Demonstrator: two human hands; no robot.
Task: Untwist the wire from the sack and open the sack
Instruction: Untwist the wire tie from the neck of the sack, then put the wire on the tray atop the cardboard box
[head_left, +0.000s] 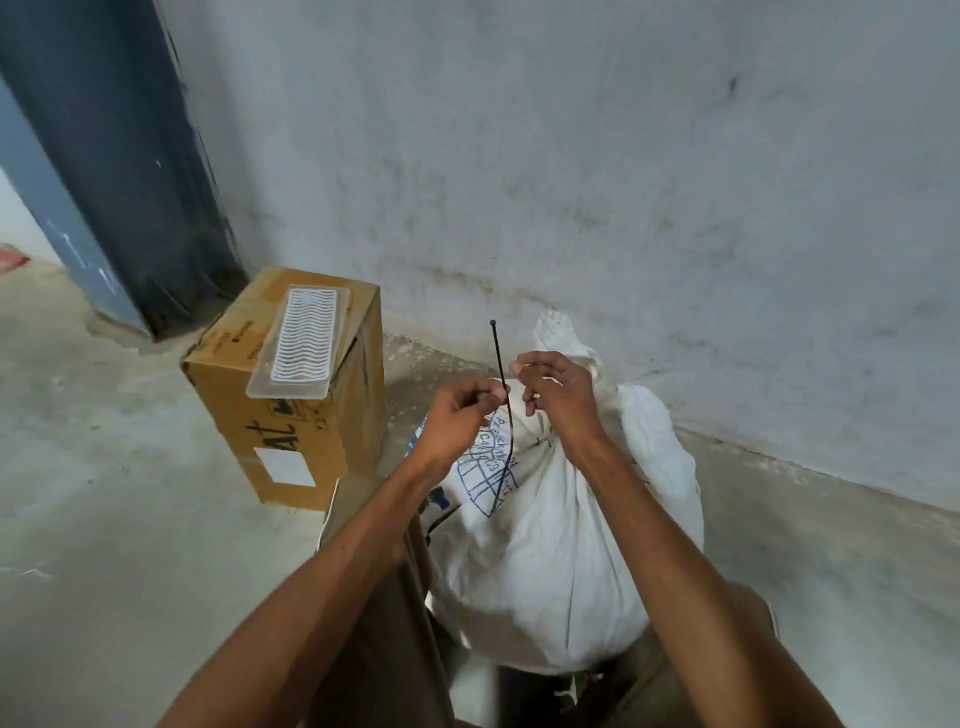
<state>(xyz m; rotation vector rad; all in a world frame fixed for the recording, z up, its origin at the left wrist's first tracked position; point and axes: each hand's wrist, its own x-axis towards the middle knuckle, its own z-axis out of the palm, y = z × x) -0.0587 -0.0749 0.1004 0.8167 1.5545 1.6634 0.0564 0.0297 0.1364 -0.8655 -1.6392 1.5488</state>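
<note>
A full white sack (550, 551) with blue handwriting stands on the floor between my knees, its gathered neck pointing up toward the wall. A thin black wire (500, 358) rises above the neck and hangs down over the writing. My left hand (460, 415) pinches this wire just left of the neck. My right hand (558, 395) sits at the bunched neck with its fingers curled; whether it holds cloth or wire is hidden.
A cardboard box (296, 415) stands left of the sack with a clear plastic tray (301, 343) on top. A grey wall (623, 182) runs behind. A dark blue door frame (119, 171) is at far left. Bare concrete floor (104, 519) lies around.
</note>
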